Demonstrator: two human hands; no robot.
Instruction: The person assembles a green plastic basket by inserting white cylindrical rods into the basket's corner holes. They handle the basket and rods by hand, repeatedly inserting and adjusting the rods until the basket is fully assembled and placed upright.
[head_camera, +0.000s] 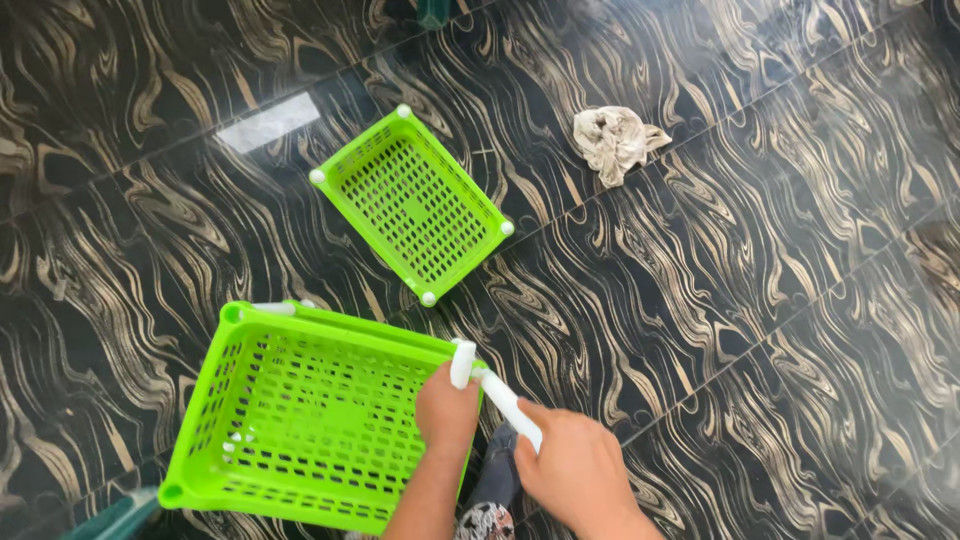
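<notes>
— Tube (508, 402), white, slanting from the near right corner of the big green basket (300, 420) down toward the right hand (575, 470); long axis upper-left to lower-right

— Grip on it?

— Closed around the lower end by the right hand; upper end at the white corner post (462, 364), pinched there by the left hand (447, 412)

— Nearer hand?

— Left, right at the joint; right further down the tube

— Elsewhere?

— Smaller green basket (412, 205) well apart on the dark tiled floor (760, 250), crumpled rag (615, 140) beyond
</notes>
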